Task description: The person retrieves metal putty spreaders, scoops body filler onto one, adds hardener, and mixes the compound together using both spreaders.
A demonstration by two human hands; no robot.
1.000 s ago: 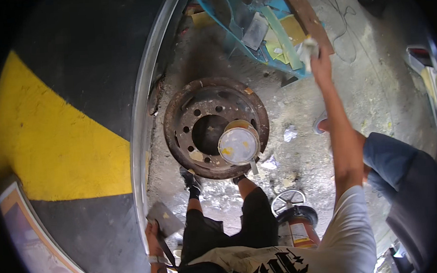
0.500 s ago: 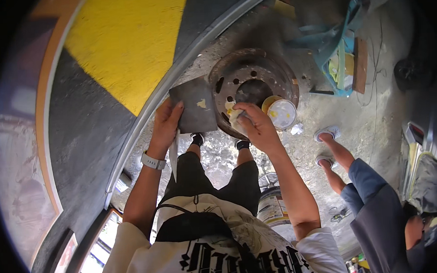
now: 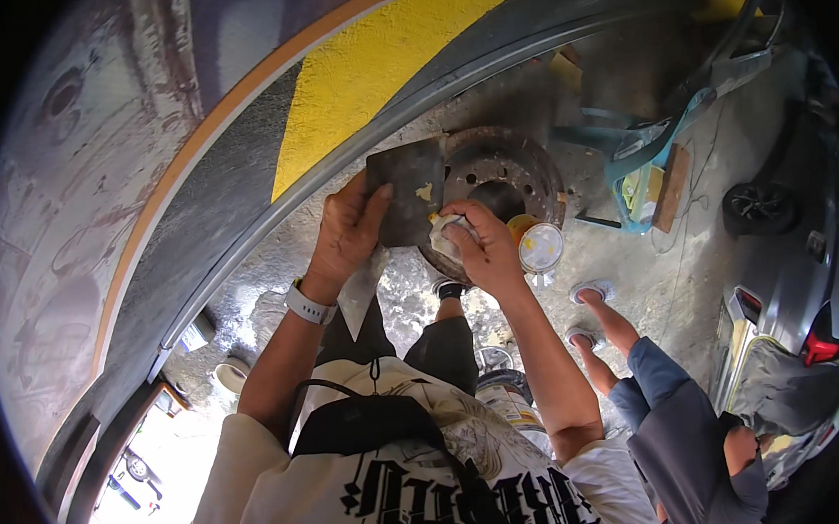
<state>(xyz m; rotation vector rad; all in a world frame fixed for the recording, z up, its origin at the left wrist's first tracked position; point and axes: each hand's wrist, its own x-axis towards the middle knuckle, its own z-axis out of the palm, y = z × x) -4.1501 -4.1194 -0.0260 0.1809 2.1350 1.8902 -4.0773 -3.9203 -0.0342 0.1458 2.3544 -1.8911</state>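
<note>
My left hand [image 3: 344, 230] grips the edge of a dark rectangular plate [image 3: 399, 201], thumb on top. A small dab of yellowish paste [image 3: 424, 192] sticks to the plate. Below that hand hangs a pale, pointed strip of cloth or paper [image 3: 359, 294]; I cannot tell how it is held. Closed beside the plate's lower right corner, my right hand [image 3: 487, 251] pinches a whitish, paste-smeared piece [image 3: 448, 241], perhaps a rag or spreader. Beyond both hands lies a rusty wheel rim [image 3: 534, 166] on the floor, with an open paste can [image 3: 541, 248] at its near right edge.
A black and yellow wall [image 3: 335, 105] curves along the left. To the right stands another person [image 3: 680, 429] in sandals, near a grey car [image 3: 790, 280]. A blue plastic frame [image 3: 623, 171] lies far right. A bucket [image 3: 512, 404] stands by my right leg.
My view has swung, so the wall and floor have shifted. My right hand, with the pale piece, has come closer to the plate's lower right corner.
</note>
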